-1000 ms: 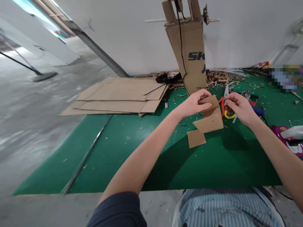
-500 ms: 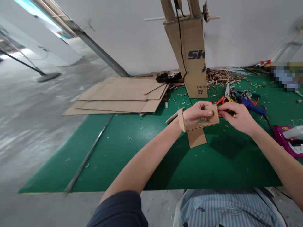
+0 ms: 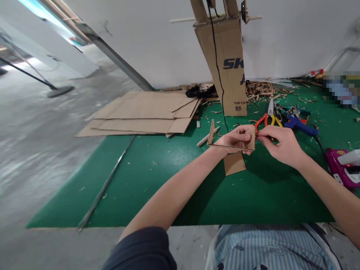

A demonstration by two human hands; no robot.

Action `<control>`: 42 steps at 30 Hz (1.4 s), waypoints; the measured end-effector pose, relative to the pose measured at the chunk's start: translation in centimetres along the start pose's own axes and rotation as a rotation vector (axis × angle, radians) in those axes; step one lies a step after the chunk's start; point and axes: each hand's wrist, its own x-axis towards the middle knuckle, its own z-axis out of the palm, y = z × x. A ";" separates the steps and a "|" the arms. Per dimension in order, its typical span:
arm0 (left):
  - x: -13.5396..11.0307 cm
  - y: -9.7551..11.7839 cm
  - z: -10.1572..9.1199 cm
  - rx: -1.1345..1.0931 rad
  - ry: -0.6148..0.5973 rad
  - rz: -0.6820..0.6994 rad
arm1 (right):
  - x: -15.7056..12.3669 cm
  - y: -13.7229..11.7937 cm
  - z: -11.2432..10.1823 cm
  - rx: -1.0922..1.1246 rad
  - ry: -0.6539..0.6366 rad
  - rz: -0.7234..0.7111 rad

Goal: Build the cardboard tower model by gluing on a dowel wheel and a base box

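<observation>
My left hand [image 3: 237,138] grips a bent strip of cardboard [image 3: 252,138], folded up at both ends, with the thumb pressed against its right end panel. Thumb and fingers of my right hand [image 3: 281,144] are pinched together at the outer face of that panel; whatever small thing they may hold is too small to name. Below the left hand a flat cardboard piece [image 3: 234,165] lies on the green table. Beside the strip's left end rests a short rolled stick [image 3: 208,137].
A tall cardboard stand [image 3: 232,75] with a black cord rises at the back. Cardboard sheets [image 3: 140,107] lie to the left, a metal rod [image 3: 107,183] in front of them. Orange-handled scissors [image 3: 261,122], a blue glue gun [image 3: 300,125] and a magenta device [image 3: 340,165] are on the right.
The cardboard strip has turned in my left hand, so its long edge now faces me and its left end stands up more. Both hands have shifted slightly left.
</observation>
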 end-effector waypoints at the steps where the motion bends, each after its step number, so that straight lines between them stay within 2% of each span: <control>1: 0.0 0.0 -0.1 0.002 -0.003 -0.010 | 0.0 -0.2 0.0 0.023 -0.006 0.022; 8: 0.0 0.3 0.4 0.045 -0.018 -0.033 | 0.1 -0.1 -0.6 0.193 -0.126 0.250; 11: 0.2 0.4 1.0 0.030 0.007 0.013 | 0.4 0.5 -0.7 0.342 -0.153 0.323; 15: 0.4 1.1 1.7 -0.064 0.133 0.127 | 0.5 1.5 -0.1 0.372 -0.042 0.323; 20: 0.4 1.6 2.7 -0.193 0.224 0.110 | 0.2 1.7 1.2 0.223 0.136 0.304; 24: 0.6 1.4 3.5 -0.240 0.306 0.084 | 0.3 1.2 1.4 0.275 0.174 0.327; 27: 0.7 1.3 3.8 -0.248 0.324 0.089 | 0.5 1.2 0.8 0.384 0.111 0.351; 33: 0.5 0.7 3.8 -0.172 0.201 0.142 | 0.4 1.7 -0.7 0.712 -0.124 0.437; 37: 0.5 0.6 3.6 -0.138 0.212 0.116 | 0.4 1.7 -0.9 0.882 -0.231 0.522; 39: 0.6 0.9 3.7 -0.158 0.261 0.123 | 0.5 1.8 -0.5 0.859 -0.180 0.509; 42: 0.8 1.6 4.1 -0.195 0.353 0.144 | 0.6 1.8 0.4 0.616 0.034 0.438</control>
